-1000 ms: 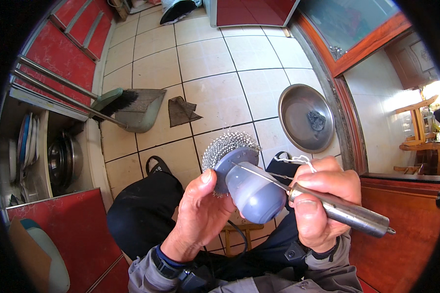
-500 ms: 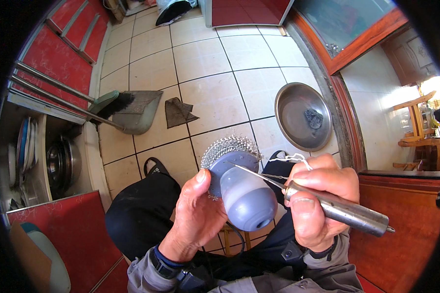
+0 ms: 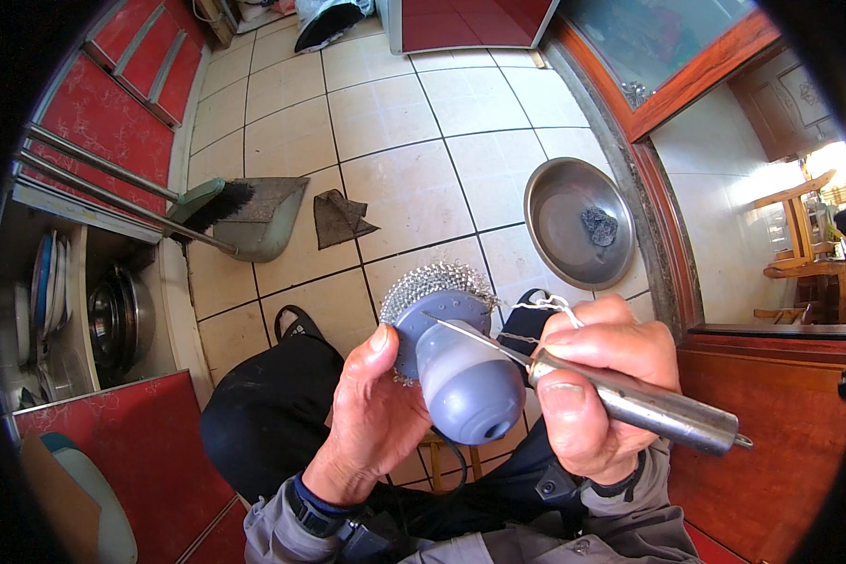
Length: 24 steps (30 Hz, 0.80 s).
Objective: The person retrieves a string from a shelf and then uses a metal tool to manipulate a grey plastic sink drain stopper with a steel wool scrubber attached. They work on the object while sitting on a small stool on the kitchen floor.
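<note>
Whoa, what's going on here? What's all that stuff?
The person's left hand holds a blue-grey plastic, knob-shaped handle with a silver metal mesh scrubber at its wide end. The right hand grips a pointed tool with a silver cylindrical metal grip. Its thin tip is at the handle's flat disc; I can't tell whether it goes in. On the tiled floor sits a round steel basin with a dark grey scouring pad inside.

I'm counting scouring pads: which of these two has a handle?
The silvery scouring pad, set on the blue-grey handle that the left hand holds. The dark pad has none, lying in the metal basin.
</note>
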Each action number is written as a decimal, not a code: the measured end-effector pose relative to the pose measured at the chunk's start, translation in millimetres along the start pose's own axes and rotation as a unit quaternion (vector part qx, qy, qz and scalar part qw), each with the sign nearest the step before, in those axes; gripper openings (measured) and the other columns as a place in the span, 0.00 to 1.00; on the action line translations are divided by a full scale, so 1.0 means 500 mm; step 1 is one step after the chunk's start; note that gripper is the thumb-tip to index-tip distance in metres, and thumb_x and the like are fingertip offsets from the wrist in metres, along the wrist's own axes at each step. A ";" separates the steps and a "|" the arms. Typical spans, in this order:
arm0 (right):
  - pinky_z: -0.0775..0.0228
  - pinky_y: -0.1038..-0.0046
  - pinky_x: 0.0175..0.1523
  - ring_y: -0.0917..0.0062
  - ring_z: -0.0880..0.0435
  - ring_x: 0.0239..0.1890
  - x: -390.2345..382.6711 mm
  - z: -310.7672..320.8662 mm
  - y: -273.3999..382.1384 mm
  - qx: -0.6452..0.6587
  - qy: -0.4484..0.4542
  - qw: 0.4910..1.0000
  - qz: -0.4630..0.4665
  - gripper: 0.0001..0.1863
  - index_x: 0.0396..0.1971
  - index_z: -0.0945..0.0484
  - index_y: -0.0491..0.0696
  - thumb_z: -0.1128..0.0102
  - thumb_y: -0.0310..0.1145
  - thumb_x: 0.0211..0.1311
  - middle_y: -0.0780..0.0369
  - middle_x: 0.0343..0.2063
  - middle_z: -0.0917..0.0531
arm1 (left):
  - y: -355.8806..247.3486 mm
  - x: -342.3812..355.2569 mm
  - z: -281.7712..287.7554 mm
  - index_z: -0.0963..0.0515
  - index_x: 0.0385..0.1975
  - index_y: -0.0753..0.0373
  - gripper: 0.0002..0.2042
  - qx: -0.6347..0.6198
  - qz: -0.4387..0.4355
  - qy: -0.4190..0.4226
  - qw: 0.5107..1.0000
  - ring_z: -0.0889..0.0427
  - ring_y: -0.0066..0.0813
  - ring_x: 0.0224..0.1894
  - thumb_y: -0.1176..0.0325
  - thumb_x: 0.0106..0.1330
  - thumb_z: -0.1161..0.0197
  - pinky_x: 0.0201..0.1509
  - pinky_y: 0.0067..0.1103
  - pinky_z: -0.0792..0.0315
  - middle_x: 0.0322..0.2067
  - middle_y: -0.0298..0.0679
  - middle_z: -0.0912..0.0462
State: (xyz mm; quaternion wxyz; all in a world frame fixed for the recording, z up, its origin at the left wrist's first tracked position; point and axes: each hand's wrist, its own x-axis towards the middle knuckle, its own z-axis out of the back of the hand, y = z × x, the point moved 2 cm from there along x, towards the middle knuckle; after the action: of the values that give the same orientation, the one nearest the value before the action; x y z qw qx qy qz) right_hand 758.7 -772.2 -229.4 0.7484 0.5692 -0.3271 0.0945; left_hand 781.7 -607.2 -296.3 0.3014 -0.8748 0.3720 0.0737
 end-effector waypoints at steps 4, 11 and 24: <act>0.24 0.75 0.26 0.71 0.18 0.21 -0.002 -0.002 0.000 0.003 -0.013 1.000 -0.005 0.14 0.34 0.21 0.38 0.26 0.26 0.49 0.55 0.21 0.18 | 0.000 0.003 -0.001 0.35 0.65 0.70 0.35 -0.013 -0.003 0.010 1.000 0.25 0.42 0.63 0.44 0.71 0.48 0.68 0.39 0.31 0.60 0.50 0.25; 0.24 0.74 0.26 0.70 0.17 0.20 0.001 0.001 0.000 -0.006 0.002 1.000 -0.003 0.15 0.34 0.22 0.38 0.26 0.25 0.48 0.55 0.21 0.18 | 0.005 0.006 -0.012 0.33 0.63 0.68 0.35 0.012 -0.014 -0.043 0.999 0.22 0.43 0.58 0.42 0.69 0.49 0.65 0.36 0.30 0.57 0.50 0.23; 0.23 0.74 0.26 0.70 0.16 0.21 0.000 0.000 -0.002 -0.013 -0.008 1.000 0.000 0.14 0.34 0.21 0.39 0.27 0.26 0.48 0.54 0.21 0.17 | 0.005 0.007 -0.017 0.33 0.63 0.68 0.34 -0.004 -0.022 -0.046 0.999 0.22 0.43 0.59 0.43 0.69 0.49 0.66 0.36 0.31 0.57 0.50 0.23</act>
State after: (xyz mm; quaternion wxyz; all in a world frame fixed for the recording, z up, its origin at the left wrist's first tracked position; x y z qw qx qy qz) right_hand 759.3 -772.6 -230.2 0.7533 0.5598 -0.3344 0.0856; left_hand 781.4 -615.5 -291.9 0.3163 -0.8797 0.3382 0.1088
